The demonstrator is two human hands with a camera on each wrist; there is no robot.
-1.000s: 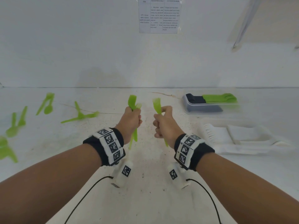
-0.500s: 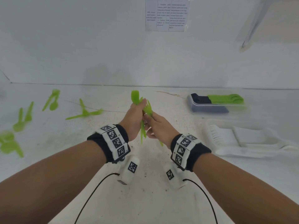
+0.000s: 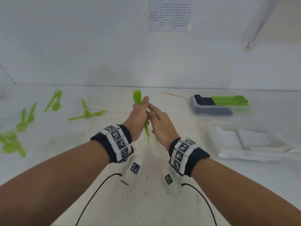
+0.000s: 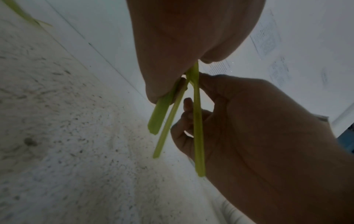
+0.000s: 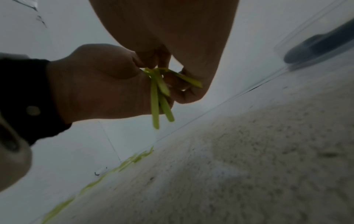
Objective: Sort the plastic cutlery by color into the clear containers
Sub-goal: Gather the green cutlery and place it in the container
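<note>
My left hand (image 3: 138, 115) grips a bundle of green plastic cutlery (image 3: 137, 97) upright above the middle of the table, heads up and handles hanging down. My right hand (image 3: 158, 121) lies against it from the right, pinching one green handle into the bundle. In the left wrist view the handles (image 4: 197, 128) fan out below my left hand (image 4: 182, 45), with the right hand (image 4: 258, 121) beside them. The right wrist view shows the handles (image 5: 155, 103) between both hands. A clear container (image 3: 193, 103) at the back right holds dark and green cutlery (image 3: 231, 101).
Loose green cutlery lies on the left of the white table: a crossed pair (image 3: 86, 113), another (image 3: 55, 101), spoons (image 3: 24, 118) and a heap (image 3: 11, 142). White cutlery (image 3: 244, 141) lies in a clear container at the right. A printed sheet (image 3: 170, 13) hangs on the wall.
The hands were apart, each holding green cutlery. They have come together, and the right hand's piece now lies in the bundle that the left hand grips.
</note>
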